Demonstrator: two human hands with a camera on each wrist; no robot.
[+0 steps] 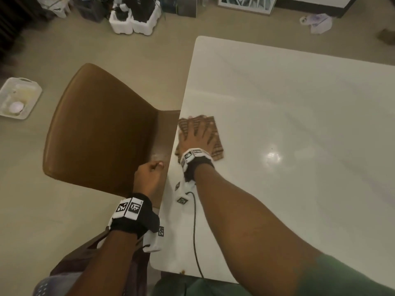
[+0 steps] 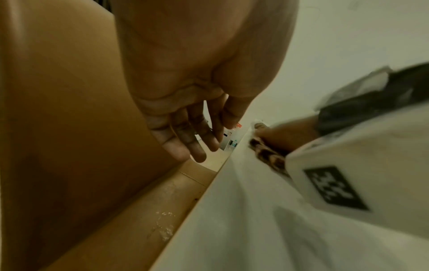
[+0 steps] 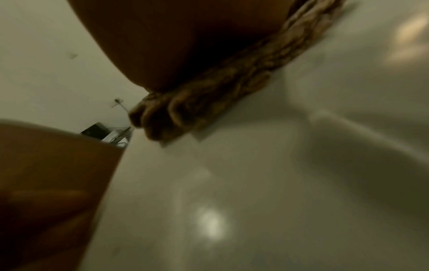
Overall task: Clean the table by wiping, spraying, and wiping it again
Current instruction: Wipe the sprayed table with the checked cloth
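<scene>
head view: the right hand (image 1: 197, 133) lies flat with fingers spread on a brown patterned cloth (image 1: 215, 146), pressing it against the white desk (image 1: 299, 116) at its left edge. the left hand (image 1: 149, 176) hangs loosely curled, grasping nothing, over the brown chair (image 1: 96, 129) beside that edge.

left wrist view: the left grip (image 2: 185, 128) is relaxed, fingers hanging free (chair seat below).

right wrist view: blurred; the cloth (image 3: 232, 91) is flattened under the palm on the desk (image 3: 278, 183).
</scene>
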